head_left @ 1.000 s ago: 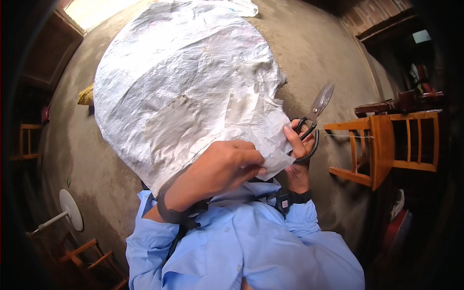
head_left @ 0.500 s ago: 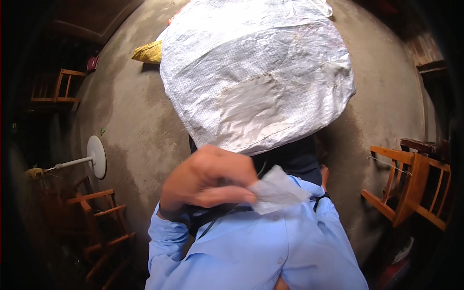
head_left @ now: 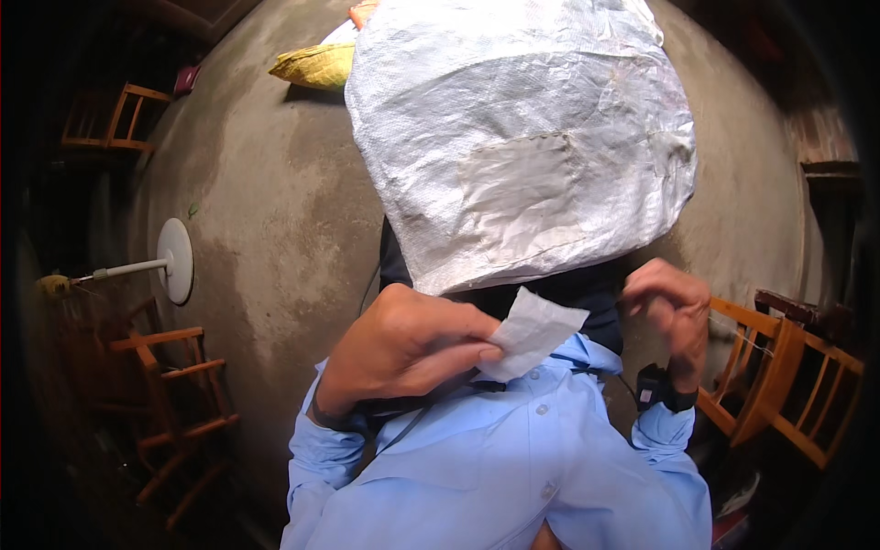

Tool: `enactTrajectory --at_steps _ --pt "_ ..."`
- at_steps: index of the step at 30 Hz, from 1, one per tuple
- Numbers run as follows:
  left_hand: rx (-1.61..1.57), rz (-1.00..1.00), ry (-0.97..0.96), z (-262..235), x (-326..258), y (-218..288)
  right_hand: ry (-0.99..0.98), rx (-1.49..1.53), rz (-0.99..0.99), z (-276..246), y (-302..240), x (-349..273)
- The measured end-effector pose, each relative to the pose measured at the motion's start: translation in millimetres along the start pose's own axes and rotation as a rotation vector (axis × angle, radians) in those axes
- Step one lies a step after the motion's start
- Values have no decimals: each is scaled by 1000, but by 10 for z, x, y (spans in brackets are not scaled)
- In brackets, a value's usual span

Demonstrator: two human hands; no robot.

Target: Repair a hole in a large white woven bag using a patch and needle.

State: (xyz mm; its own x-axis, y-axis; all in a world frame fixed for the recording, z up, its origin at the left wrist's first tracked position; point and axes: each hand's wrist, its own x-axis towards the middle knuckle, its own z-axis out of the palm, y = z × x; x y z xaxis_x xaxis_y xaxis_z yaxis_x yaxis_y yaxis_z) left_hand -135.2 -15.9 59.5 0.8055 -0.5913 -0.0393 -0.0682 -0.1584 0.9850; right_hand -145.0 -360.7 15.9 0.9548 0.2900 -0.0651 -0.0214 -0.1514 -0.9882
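My left hand (head_left: 412,344) pinches a small white patch of cloth (head_left: 533,335) between thumb and forefinger, in front of my blue shirt. Across my lap and beyond lies a large white woven sack (head_left: 412,156). A paler, squarish patch (head_left: 518,188) with stitches along its edges is on the sack's near part. My right hand (head_left: 672,307) is raised off the sack's near right corner, its fingers curled together and slightly blurred. Whatever those fingers may hold is too small to make out.
A yellow sack (head_left: 316,67) lies on the concrete floor beyond the white sack's left edge. Wooden chairs (head_left: 188,371) stand at the left, near a white round-based stand (head_left: 174,260). Another wooden chair (head_left: 765,380) is close by my right arm.
My right hand has come into view at the right. My left hand still holds the cloth patch, now steadier. The sack appears farther right in the view, as do my sleeves.
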Motion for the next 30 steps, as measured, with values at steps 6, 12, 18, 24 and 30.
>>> enactTrajectory --at_steps 6,12,18,24,30 --pt "77 -68 135 2 -14 -79 -92 72 -237 904 -244 338" --pt "-95 -136 124 -97 -104 -229 97 263 39 1186 -377 377" --pt "-363 -245 6 -170 -107 -278 -119 196 181 1008 -504 675" --pt "-595 -275 135 -137 -127 -371 -456 173 333 1044 -531 825" --pt "-549 -343 186 -206 -152 -409 -655 54 363 1013 -554 937"
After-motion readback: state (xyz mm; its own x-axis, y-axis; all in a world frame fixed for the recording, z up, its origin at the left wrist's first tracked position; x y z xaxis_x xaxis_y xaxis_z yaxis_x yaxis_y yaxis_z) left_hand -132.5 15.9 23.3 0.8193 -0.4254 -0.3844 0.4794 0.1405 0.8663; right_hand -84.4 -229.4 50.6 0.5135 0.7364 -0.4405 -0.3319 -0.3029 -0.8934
